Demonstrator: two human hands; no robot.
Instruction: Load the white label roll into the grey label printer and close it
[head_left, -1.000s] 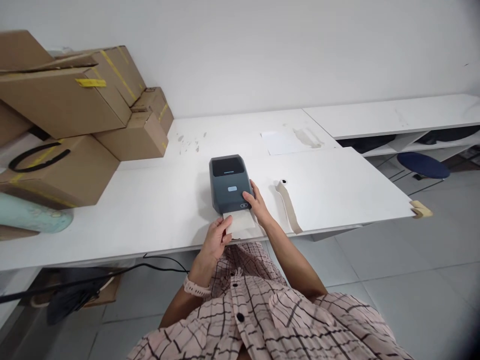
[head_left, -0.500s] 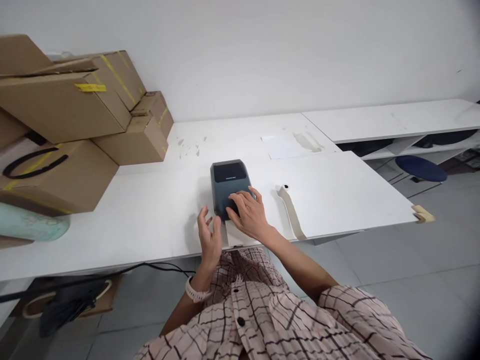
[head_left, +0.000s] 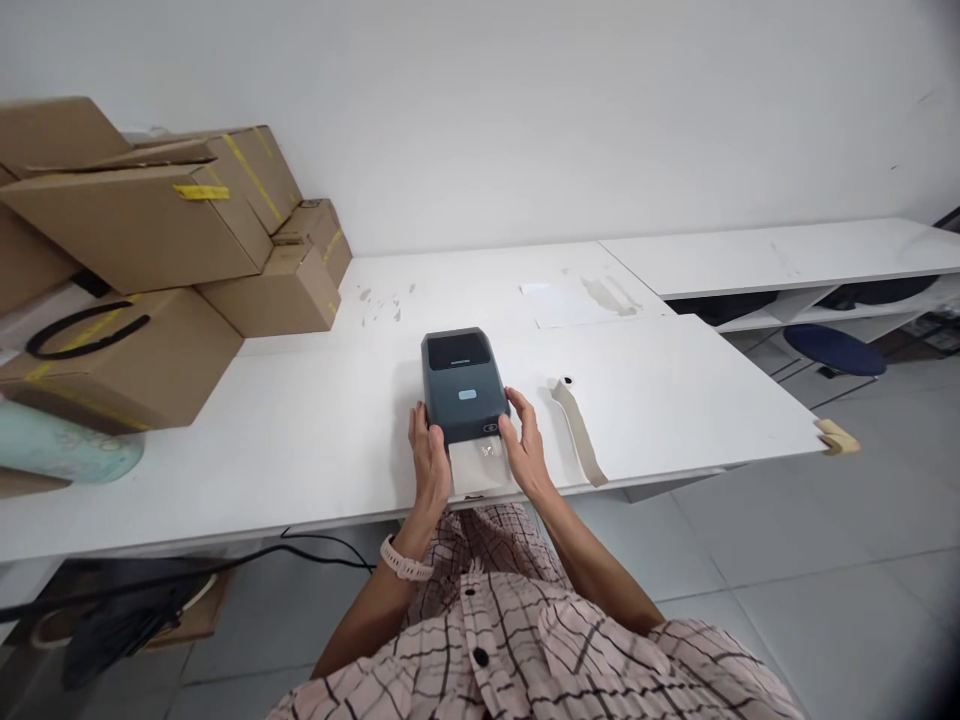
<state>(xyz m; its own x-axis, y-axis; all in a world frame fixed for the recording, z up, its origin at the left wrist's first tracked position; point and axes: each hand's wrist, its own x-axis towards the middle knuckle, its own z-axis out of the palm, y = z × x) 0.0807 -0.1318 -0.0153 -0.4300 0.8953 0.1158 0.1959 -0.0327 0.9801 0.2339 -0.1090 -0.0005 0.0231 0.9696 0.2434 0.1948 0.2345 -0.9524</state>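
Observation:
A dark teal label printer [head_left: 463,385] stands on the white table, with a dark window at its far end and a light button on top. My left hand [head_left: 430,462] grips its near left side. On the near right corner, my right hand [head_left: 526,447] holds the other side, beside a small button. A strip of pale paper [head_left: 472,470] lies at the printer's front edge and reaches toward the table's edge. To the right, a small paper roll [head_left: 568,384] sits with its tail unrolled toward me.
Cardboard boxes [head_left: 150,225] are stacked at the left, near a mint-green cylinder [head_left: 71,442]. A white sheet [head_left: 551,303] lies farther back. The table's right corner carries a tan guard [head_left: 838,437]. Beyond it stands a blue stool [head_left: 834,348]. Black cables [head_left: 255,555] hang below the front edge.
My right hand has moved off the printer's top to its right side. My left hand has come in against the left side. The top button now shows.

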